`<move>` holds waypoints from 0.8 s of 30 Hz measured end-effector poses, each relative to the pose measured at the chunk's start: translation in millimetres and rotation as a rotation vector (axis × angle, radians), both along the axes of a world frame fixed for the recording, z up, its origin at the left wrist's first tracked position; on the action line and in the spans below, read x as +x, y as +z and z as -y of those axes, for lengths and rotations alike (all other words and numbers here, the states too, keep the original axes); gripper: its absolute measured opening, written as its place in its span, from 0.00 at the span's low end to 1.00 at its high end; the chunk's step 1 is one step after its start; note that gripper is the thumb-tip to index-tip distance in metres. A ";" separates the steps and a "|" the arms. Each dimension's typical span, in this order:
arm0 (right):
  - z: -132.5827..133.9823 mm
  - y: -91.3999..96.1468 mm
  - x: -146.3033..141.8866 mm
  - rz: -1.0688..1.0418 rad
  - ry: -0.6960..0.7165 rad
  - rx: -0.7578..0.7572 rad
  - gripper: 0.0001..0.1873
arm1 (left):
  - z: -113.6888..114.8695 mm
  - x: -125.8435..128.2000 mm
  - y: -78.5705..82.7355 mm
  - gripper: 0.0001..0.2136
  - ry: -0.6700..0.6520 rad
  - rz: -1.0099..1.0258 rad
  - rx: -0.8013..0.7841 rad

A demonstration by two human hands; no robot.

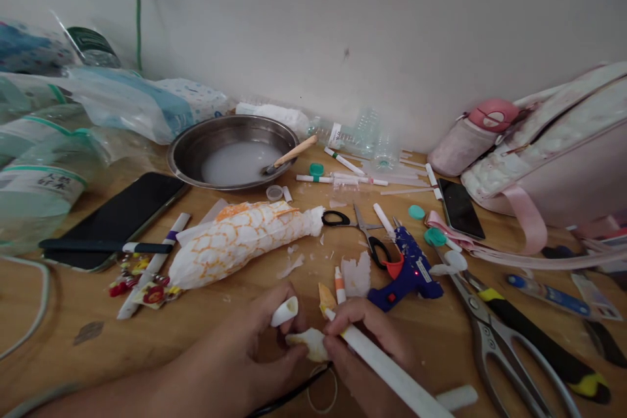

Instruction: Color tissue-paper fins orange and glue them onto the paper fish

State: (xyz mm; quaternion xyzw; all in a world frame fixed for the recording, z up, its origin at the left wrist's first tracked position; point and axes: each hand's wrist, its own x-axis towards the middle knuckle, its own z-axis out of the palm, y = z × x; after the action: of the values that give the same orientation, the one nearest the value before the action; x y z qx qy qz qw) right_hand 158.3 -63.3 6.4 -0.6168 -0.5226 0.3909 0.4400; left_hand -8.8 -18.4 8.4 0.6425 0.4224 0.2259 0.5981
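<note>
While a white marker (386,369) is gripped by the right hand (372,326), a hollow marker cap (284,313) is held in the left hand (264,346), and one small white piece with yellowish marks (309,343) is pinched between the fingertips of both. The marker's long axis is slanted from lower right to upper left; its tip is pointed forward and leftward, just beside an orange-yellow scrap (325,296), though whether that scrap is touched cannot be told. The cap's open end is turned up and rightward. Beyond the left hand, one white fish-shaped form (245,241), patterned with orange scales, is laid on the wooden table (83,366), its narrow end pointed rightward toward the black-handled scissors (361,225). Two pairs of scissors can be counted, the other being larger metal-handled scissors (477,313); also seen are one blue glue gun (411,268), two phones (117,215) (460,208), and one steel basin (191,140), in which one wooden-handled brush (296,150) is propped.
</note>
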 end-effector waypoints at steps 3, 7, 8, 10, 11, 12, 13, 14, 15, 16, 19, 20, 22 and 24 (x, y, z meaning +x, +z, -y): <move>-1.8 -8.2 -0.5 -0.139 -0.057 -0.001 0.05 | 3.9 8.5 -12.1 0.10 0.128 0.324 -0.195; -0.2 -13.8 -8.3 -0.228 -0.107 0.093 0.05 | 7.9 21.1 -26.2 0.17 0.263 0.722 -0.476; 1.4 -12.4 -12.7 -0.218 -0.189 0.092 0.04 | 7.9 22.5 -28.0 0.18 0.279 0.740 -0.516; 4.9 -6.7 -22.0 -0.157 -0.292 0.062 0.04 | 6.6 22.8 -29.9 0.20 0.323 0.709 -0.544; 6.3 -3.0 -25.5 -0.128 -0.305 0.021 0.03 | 5.5 22.1 -30.5 0.21 0.342 0.675 -0.546; 7.2 0.7 -27.6 -0.121 -0.302 -0.022 0.02 | 4.5 21.2 -30.9 0.22 0.353 0.646 -0.547; 7.7 4.1 -27.9 -0.135 -0.296 -0.063 0.02 | 3.7 20.3 -31.4 0.24 0.359 0.624 -0.550; 7.6 7.1 -26.5 -0.165 -0.288 -0.092 0.04 | 3.2 19.7 -32.0 0.25 0.356 0.611 -0.556; 7.2 9.3 -23.4 -0.198 -0.275 -0.101 0.07 | 3.1 19.4 -32.7 0.25 0.346 0.603 -0.563; 6.6 10.9 -19.2 -0.221 -0.255 -0.096 0.09 | 3.5 19.4 -33.6 0.25 0.336 0.597 -0.563; 4.7 11.8 -4.3 -0.282 -0.141 -0.071 0.12 | 5.9 19.8 -36.6 0.25 0.350 0.561 -0.518; 4.4 11.4 0.0 -0.325 -0.092 -0.075 0.13 | 6.7 19.7 -37.5 0.25 0.357 0.544 -0.501; 4.5 10.5 6.5 -0.418 -0.004 -0.122 0.14 | 7.6 19.0 -38.4 0.25 0.356 0.524 -0.475; 5.2 10.1 10.1 -0.497 0.060 -0.200 0.14 | 7.5 17.8 -36.9 0.23 0.314 0.523 -0.467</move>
State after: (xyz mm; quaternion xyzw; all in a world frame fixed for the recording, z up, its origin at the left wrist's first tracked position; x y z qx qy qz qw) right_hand 168.4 -68.5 16.4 -0.5268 -0.3753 0.5928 0.4798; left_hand 9.0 -26.0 -28.5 0.3372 0.3890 0.3687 0.7740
